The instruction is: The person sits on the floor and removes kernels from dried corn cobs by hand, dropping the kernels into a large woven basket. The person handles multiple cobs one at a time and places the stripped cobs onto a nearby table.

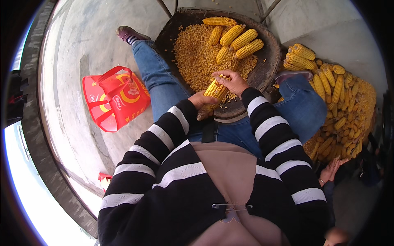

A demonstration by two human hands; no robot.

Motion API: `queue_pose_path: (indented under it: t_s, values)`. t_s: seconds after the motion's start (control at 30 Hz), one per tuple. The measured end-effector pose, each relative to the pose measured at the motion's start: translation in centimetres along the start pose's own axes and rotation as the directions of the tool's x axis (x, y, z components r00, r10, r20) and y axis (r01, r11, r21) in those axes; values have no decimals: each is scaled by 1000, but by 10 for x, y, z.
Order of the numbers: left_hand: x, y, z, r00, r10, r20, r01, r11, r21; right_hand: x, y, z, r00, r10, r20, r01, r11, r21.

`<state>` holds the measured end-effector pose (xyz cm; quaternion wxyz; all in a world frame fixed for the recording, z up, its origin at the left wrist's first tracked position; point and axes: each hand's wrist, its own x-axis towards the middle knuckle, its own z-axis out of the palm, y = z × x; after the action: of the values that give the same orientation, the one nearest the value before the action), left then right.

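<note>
My left hand (201,100) is wrapped around an ear of yellow corn (215,89), held tilted over the near edge of a dark woven basket (267,66). Below that hand the ear's brownish butt end sticks out. At the ear's upper end, my right hand (232,82) presses thumb and fingers against the kernels. Loose corn kernels (192,52) cover much of the basket's bottom. Several whole ears (243,39) lie on them toward the far right side. Another ear is partly hidden behind my right hand.
To the right, a large heap of corn ears (338,92) and kernels lies beside my bent knee. Another person's hands (331,170) are near its lower edge. A red carry bag (115,100) stands on the concrete floor at left. Metal legs (271,10) rise behind the basket.
</note>
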<state>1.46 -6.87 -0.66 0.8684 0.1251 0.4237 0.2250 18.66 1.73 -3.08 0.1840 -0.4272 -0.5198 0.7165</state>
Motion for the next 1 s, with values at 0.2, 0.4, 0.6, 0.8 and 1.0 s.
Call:
queue_pose_path:
  t_s: [0.2,0.4,0.6,0.8,1.0]
  values:
    - [-2,2,2,999,31,18,-31,999,19,-4,-2,5,978,-205,-36,189,946,-262]
    - [-5,7,6,1000,-5,-4,5,1000,29,-5,-5,6,999,-30,-41,33,997,63]
    - [-1,0,3,999,27,-47,-25,998,49,-5,-5,7,990,-141,-20,132,964,-229]
    - [-4,7,10,996,29,-84,-27,999,24,-6,-5,9,980,-194,-47,185,970,-156]
    - [-1,2,7,996,59,-63,-58,998,13,-1,2,3,988,-155,5,152,960,-236]
